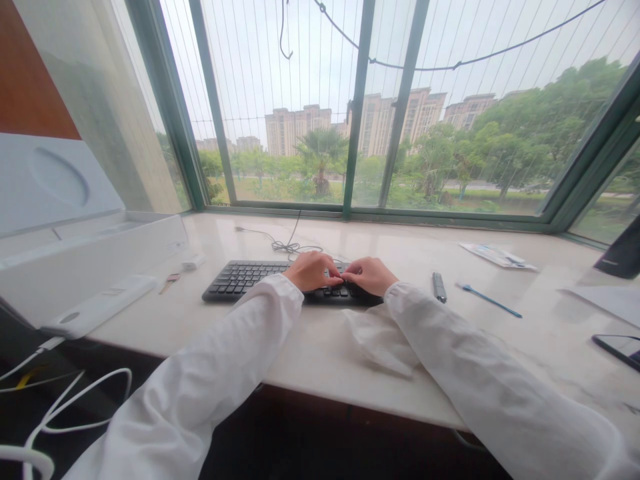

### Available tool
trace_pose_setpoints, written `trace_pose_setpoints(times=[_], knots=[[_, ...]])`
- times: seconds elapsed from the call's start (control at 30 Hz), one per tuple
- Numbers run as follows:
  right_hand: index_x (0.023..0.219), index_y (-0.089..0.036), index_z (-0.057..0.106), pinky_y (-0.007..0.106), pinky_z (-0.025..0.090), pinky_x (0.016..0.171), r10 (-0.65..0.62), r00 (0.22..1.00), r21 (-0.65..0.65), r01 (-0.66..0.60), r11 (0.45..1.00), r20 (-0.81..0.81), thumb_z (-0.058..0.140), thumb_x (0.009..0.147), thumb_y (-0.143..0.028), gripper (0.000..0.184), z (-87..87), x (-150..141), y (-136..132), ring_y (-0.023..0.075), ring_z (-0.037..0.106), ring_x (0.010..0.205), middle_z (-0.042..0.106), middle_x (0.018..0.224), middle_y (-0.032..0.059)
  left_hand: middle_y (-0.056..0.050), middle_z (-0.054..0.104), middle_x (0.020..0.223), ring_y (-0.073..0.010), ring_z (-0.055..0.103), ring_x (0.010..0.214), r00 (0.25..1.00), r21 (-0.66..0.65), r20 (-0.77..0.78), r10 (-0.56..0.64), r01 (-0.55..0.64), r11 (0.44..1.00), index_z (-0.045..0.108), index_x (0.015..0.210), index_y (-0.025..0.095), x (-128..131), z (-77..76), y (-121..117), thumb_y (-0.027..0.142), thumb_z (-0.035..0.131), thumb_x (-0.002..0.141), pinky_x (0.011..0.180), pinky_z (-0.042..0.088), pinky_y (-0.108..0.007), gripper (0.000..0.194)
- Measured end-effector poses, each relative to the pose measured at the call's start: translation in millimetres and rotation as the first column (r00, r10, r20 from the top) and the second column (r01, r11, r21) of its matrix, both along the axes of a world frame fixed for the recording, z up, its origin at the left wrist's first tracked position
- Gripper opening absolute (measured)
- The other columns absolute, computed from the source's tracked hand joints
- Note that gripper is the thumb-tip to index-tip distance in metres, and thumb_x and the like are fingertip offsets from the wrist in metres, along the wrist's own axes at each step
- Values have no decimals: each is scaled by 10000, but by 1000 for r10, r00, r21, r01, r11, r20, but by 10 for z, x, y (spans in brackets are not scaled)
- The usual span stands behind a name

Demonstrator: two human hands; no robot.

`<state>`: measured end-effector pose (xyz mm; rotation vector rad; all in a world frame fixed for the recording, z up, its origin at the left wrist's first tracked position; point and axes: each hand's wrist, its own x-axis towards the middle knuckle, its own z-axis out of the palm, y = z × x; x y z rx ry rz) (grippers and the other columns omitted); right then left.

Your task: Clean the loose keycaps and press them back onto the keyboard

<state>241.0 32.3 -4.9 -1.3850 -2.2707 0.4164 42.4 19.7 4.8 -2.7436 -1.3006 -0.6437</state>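
Note:
A black keyboard (pixel 240 280) lies on the pale windowsill top, its left part uncovered. Over its right half, my left hand (pixel 311 271) is closed, with thumb and fingers pinched together. My right hand (pixel 373 275) is pinched as well, and the fingertips of both hands meet just above the keys. Whatever they hold, if anything, is too small or hidden to make out. Below the keyboard, partly behind my right sleeve, rests a crumpled white tissue (pixel 383 340).
Behind the keyboard is a coiled cable (pixel 287 247). To the right lie a small dark stick-shaped item (pixel 439 287), a blue thin brush (pixel 493 301), a flat packet (pixel 497 257) and a phone (pixel 620 350). At left are a key (pixel 170 283), a white power strip (pixel 103 305) and a white box (pixel 100 257).

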Motion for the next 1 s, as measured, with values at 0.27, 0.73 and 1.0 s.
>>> trace_pose_setpoints(times=[0.27,0.73,1.0], knots=[[849,-213,776,227,457,678,5,1000,10,-5,1000,4,627,790,-361,218,-15,13,19,163,661,769,754,810,24,6,723,859,-146,629,765,1000,-24,13,-21,21,999,776,871,301,-21,-30,52,438,640,803,643,398,-233,204],[862,-203,768,226,466,692,1,1000,3,-1,1000,6,638,787,-346,208,3,4,3,161,657,777,750,825,27,14,719,844,-144,630,754,999,-9,15,-53,53,999,775,865,296,-25,-29,55,413,643,805,625,389,-236,187],[862,-201,773,233,469,708,-39,999,-54,40,998,24,638,789,-371,229,2,-34,3,177,668,822,756,862,39,8,714,817,-148,623,723,996,31,-77,-43,45,999,773,782,280,14,4,24,425,621,816,589,353,-251,212]])
